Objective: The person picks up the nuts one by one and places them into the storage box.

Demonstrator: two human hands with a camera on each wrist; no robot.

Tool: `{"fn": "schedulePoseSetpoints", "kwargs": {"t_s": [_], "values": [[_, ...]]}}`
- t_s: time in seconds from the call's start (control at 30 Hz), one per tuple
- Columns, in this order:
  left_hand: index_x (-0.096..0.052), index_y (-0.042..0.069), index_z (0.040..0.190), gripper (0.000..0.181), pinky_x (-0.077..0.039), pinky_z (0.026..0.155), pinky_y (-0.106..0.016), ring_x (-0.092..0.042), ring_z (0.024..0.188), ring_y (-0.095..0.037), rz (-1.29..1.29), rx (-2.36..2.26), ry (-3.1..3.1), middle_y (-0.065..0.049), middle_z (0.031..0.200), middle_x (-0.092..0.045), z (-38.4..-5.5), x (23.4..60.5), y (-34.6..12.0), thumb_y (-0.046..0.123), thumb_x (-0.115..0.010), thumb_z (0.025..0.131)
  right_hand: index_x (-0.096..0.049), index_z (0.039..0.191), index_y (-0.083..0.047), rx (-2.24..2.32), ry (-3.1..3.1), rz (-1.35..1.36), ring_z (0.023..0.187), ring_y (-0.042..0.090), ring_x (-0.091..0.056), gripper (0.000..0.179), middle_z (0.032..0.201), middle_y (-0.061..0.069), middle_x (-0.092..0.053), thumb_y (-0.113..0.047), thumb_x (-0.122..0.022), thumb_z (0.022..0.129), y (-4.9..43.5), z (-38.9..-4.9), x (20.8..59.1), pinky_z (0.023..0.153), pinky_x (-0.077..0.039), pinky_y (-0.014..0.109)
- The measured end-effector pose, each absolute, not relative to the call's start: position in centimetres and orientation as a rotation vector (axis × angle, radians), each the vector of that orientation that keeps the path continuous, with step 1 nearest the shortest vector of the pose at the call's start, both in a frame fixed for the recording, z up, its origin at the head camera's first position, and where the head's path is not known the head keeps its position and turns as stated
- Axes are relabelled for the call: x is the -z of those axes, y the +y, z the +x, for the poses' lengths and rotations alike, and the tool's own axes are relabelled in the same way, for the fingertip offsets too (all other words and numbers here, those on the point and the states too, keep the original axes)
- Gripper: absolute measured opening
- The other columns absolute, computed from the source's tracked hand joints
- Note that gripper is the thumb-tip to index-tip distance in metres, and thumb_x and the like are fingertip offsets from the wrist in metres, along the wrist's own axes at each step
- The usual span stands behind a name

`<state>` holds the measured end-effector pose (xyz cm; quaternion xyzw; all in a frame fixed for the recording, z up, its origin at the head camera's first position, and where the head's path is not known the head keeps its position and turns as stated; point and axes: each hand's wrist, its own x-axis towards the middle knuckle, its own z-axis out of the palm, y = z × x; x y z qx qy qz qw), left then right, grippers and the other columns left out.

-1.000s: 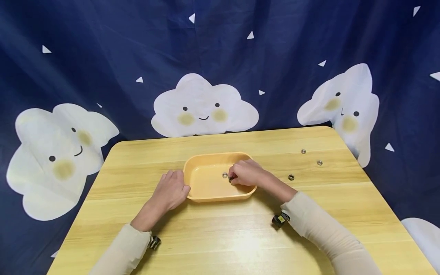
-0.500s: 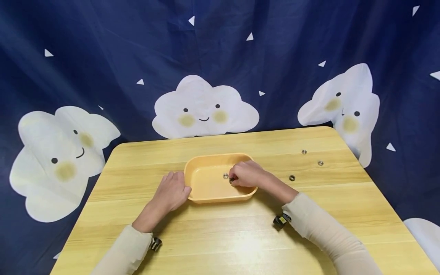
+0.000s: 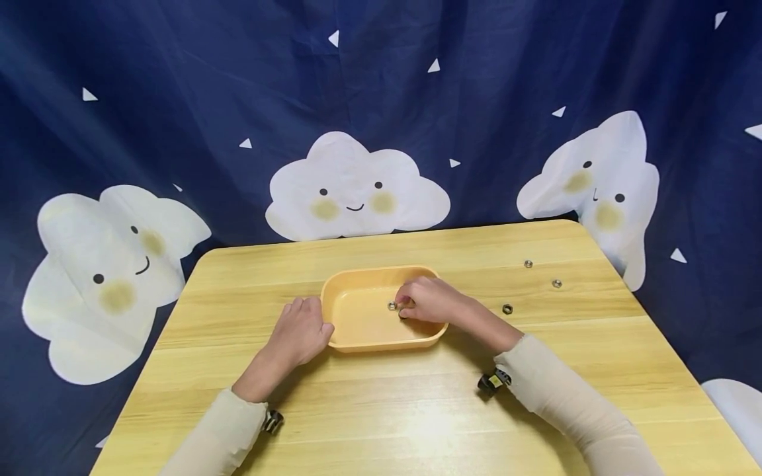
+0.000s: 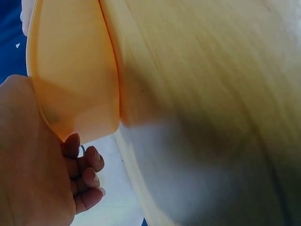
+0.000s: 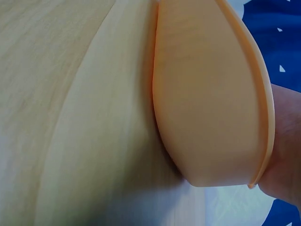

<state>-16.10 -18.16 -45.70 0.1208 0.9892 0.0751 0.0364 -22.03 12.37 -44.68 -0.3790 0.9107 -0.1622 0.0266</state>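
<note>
A shallow yellow-orange plastic tray (image 3: 381, 345) stands on the table. My left hand (image 3: 302, 329) holds its left end, with the thumb at the rim; in the left wrist view the curled fingers (image 4: 88, 162) show beyond the tray's end wall. My right hand (image 3: 431, 301) is inside the tray at its right side, thumb and index finger parted. Just under the thumb a dark nut (image 3: 403, 315) is partly visible at the tray floor. Beside the fingertips lies a silver nut (image 3: 392, 305). The tray wall (image 5: 211, 103) hides the right fingers in the right wrist view.
On the table's right side lie a dark nut (image 3: 507, 309) and two silver nuts, the nearer silver nut (image 3: 556, 283) and the farther silver nut (image 3: 528, 264). The wooden table (image 3: 381, 410) ends at a blue cloud-patterned curtain (image 3: 381, 79) behind.
My right thumb and index finger have parted from their pinch on the dark nut, which now sits under the thumb. The left hand keeps its hold on the tray.
</note>
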Motion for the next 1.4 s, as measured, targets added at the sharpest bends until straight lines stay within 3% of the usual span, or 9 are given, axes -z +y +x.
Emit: {"fn": "schedulePoseSetpoints", "kwargs": {"t_s": [0.13, 0.4, 0.87, 1.4], "values": [[-0.052, 0.002, 0.098, 0.029, -0.034, 0.08, -0.038, -0.042, 0.086, -0.027, 0.367, -0.229, 3.036, -0.007, 0.089, -0.05, -16.0, 45.8, -18.1, 0.029, -0.048, 0.091, -0.079, 0.105, -0.011, 0.614, 2.849, -1.221, 0.09, 0.014, -0.068, 0.02, 0.099, 0.0, -0.073, -0.025, -0.078, 0.09, 12.7, -21.9, 44.7, 0.083, -0.058, 0.032], [-0.052, 0.001, 0.098, 0.029, -0.034, 0.08, -0.038, -0.042, 0.085, -0.027, 0.369, -0.232, 3.04, -0.008, 0.089, -0.049, -16.0, 45.8, -18.1, 0.03, -0.048, 0.092, -0.076, 0.112, -0.005, 0.75, 2.96, -1.084, 0.116, 0.027, -0.066, 0.028, 0.113, 0.007, -0.074, -0.025, -0.076, 0.092, 13.8, -21.5, 44.3, 0.102, -0.055, 0.043], [-0.052, 0.001, 0.101, 0.031, -0.034, 0.082, -0.039, -0.042, 0.086, -0.027, 0.357, -0.218, 3.029, -0.008, 0.091, -0.05, -16.0, 45.7, -18.0, 0.03, -0.048, 0.092, -0.074, 0.118, -0.005, 0.995, 3.033, -0.919, 0.103, 0.024, -0.063, 0.029, 0.114, 0.008, -0.073, -0.021, -0.075, 0.093, 16.7, -21.0, 43.5, 0.094, -0.055, 0.042], [-0.052, 0.003, 0.093, 0.024, -0.034, 0.078, -0.038, -0.043, 0.083, -0.027, 0.369, -0.254, 3.077, -0.007, 0.087, -0.051, -15.9, 45.8, -18.1, 0.027, -0.05, 0.089, -0.071, 0.123, -0.005, 1.024, 2.996, -0.821, 0.103, 0.026, -0.063, 0.037, 0.116, 0.008, -0.071, -0.024, -0.077, 0.092, 19.2, -20.1, 43.7, 0.09, -0.054, 0.043]]}}
